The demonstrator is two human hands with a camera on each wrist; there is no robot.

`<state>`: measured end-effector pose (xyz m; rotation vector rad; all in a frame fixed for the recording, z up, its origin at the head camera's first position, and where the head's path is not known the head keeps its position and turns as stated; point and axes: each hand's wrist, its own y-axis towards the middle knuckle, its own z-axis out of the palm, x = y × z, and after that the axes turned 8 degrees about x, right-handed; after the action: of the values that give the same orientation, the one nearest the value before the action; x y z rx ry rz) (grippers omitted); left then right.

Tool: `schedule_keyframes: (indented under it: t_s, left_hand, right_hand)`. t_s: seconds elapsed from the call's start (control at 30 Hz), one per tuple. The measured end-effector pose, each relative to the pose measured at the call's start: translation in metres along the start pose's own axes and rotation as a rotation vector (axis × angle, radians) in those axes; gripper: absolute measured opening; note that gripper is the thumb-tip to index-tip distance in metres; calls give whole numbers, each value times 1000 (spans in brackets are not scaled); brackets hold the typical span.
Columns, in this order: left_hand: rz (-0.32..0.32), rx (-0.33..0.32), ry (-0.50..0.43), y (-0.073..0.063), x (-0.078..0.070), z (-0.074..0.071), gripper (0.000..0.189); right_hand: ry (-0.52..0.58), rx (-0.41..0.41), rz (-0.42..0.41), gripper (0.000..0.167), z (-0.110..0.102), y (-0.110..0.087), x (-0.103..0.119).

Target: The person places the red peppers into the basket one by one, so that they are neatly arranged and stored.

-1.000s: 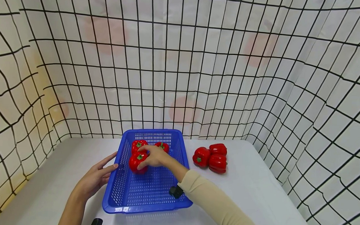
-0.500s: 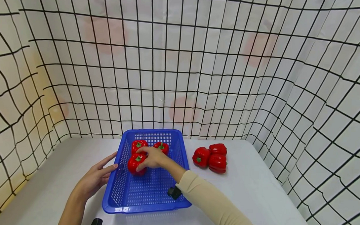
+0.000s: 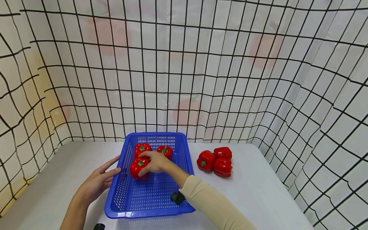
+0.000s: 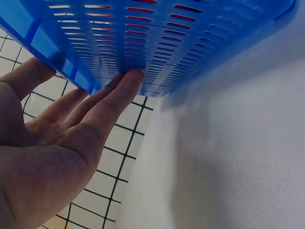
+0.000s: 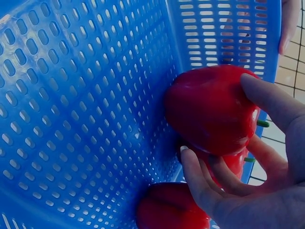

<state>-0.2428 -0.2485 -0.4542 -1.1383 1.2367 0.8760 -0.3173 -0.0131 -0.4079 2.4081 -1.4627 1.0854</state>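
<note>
A blue perforated plastic basket (image 3: pixel 157 195) holds three red bell peppers. My right hand (image 3: pixel 156 163) reaches in from the right and holds the nearest bell pepper (image 5: pixel 209 107), its thumb on one side and fingers on the other. This pepper sits by the basket's left wall, its green stem toward the rim. Behind it is a second bell pepper (image 3: pixel 142 149), and a third bell pepper (image 3: pixel 165 151) lies to the right of that one. My left hand (image 3: pixel 96 181) touches the basket's left side from outside, with extended fingers against the holed wall (image 4: pixel 157 52) and the thumb near the rim.
On the white table (image 3: pixel 254 198), right of the basket, three more bell peppers (image 3: pixel 222 167) lie grouped together. A white backdrop with black netting (image 3: pixel 173 77) encloses the back and both sides. Black wrist devices (image 3: pixel 177 198) are worn on both arms.
My right hand has shifted slightly left and nearer with the held bell pepper, toward the basket's left wall. More of the third pepper shows behind the hand. My left hand has stayed put.
</note>
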Motion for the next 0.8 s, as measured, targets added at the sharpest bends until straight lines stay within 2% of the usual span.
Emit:
schedule_keyframes:
  t_s: [0.5,0.8]
  left_hand:
    - [3,-2,8,0,-1,1,80]
    - [2,0,7,-1,-2,1,80]
  right_hand:
    - [-3,7,22,71,0,0,3]
    - [-22,9,2,70,-6,-3,5]
